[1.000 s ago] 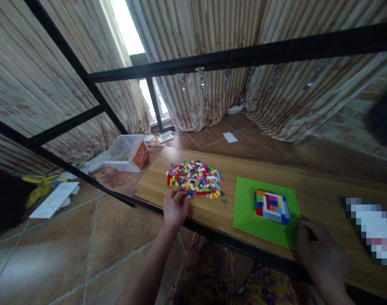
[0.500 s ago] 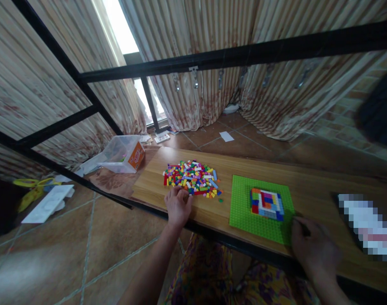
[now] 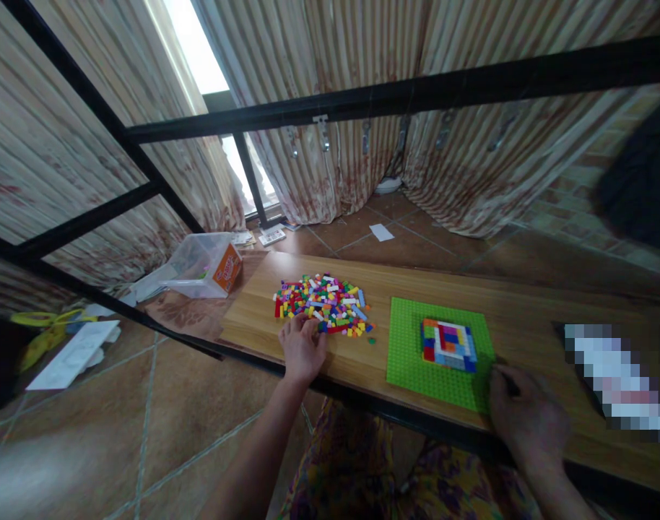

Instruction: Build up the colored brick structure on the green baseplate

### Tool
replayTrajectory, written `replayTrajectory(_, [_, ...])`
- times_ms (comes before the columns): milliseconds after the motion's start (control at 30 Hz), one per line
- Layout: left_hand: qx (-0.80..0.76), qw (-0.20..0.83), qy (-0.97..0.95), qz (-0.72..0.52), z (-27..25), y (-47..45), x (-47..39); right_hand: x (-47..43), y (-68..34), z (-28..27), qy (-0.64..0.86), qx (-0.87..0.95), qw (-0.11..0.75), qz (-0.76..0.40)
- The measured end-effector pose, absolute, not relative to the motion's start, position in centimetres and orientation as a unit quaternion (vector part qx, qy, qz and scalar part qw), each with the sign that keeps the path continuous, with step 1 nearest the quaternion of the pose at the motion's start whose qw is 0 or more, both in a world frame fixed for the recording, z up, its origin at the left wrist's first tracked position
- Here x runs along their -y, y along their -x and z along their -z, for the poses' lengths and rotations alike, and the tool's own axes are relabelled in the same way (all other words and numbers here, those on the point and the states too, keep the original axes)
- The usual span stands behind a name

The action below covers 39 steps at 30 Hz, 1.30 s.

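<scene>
From my end, the table (image 3: 251,307) shows smooth, grained wood with a faint sheen. I make out hard, smooth plastic in the heaped bricks (image 3: 330,300) on its left and studded plastic in the green plate (image 3: 403,347) to the right. Far left, the box (image 3: 197,271) looks clear plastic. I see pleated, matt cloth curtains (image 3: 341,58) beyond, and glossy floor tiles (image 3: 102,433) near left.

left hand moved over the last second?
Yes. Against the far left corner of the wooden tabletop, the left hand has shifted right and slightly forward, toward the toy brick pile.
</scene>
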<state>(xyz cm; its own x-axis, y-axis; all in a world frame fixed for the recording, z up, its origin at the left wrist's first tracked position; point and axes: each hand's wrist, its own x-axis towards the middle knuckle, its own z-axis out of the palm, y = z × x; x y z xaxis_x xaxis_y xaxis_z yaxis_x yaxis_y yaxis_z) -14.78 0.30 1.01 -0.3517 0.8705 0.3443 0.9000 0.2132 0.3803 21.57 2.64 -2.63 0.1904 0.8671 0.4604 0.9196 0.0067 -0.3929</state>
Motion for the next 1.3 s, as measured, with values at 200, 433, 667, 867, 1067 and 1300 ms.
replayTrajectory(200, [0.763, 0.048, 0.578, 0.284, -0.9, 14.8, -0.4, -2.9, -21.7, 2.8, 0.692, 0.642, 0.328, 0.041])
replayTrajectory(433, [0.727, 0.029, 0.594, 0.343, -1.3, 14.5, -0.5, -2.8, -21.6, 2.8, 0.701, 0.637, 0.319, 0.042])
replayTrajectory(667, [0.660, -0.215, 0.488, 0.528, -2.5, 11.5, 0.4, -2.9, -21.8, 3.0, 0.693, 0.639, 0.333, 0.027])
replayTrajectory(867, [0.566, -0.417, 0.370, 0.607, -2.5, 8.2, 2.4, -2.2, -21.0, 0.2, 0.695, 0.620, 0.363, -0.027])
replayTrajectory(1067, [0.542, -0.480, 0.339, 0.601, -2.8, 6.8, 3.5, 0.8, -13.8, -3.4, 0.597, 0.643, 0.411, -0.246])
replayTrajectory(1300, [0.597, -0.368, 0.431, 0.568, -0.9, 9.9, 2.5, -3.3, -4.5, -4.0, 0.502, 0.719, 0.376, -0.301])
